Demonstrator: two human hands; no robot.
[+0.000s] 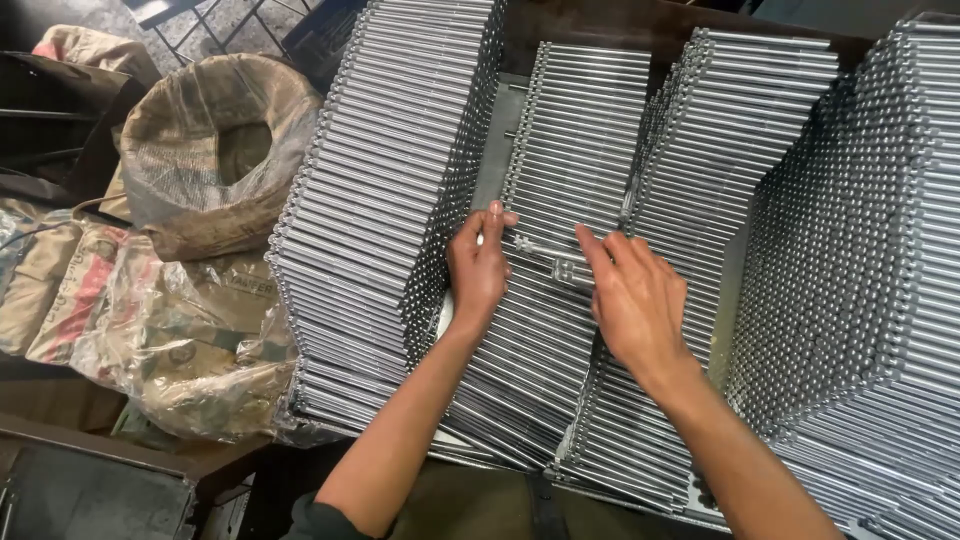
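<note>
Fingertips [497, 213] of the left hand [478, 268] pinch one end of a rod [540, 255]; the right hand [640, 300] grips its other end. Rod lies across the middle stack [570, 130], which sits lower than the full stacks [400, 150] beside it; sacks [200, 300] lie left of them.

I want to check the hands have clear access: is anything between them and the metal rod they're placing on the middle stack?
Nothing visible does. The left hand and right hand already touch the rod, which lies across the middle stack, with the taller stacks standing off to either side.
</note>
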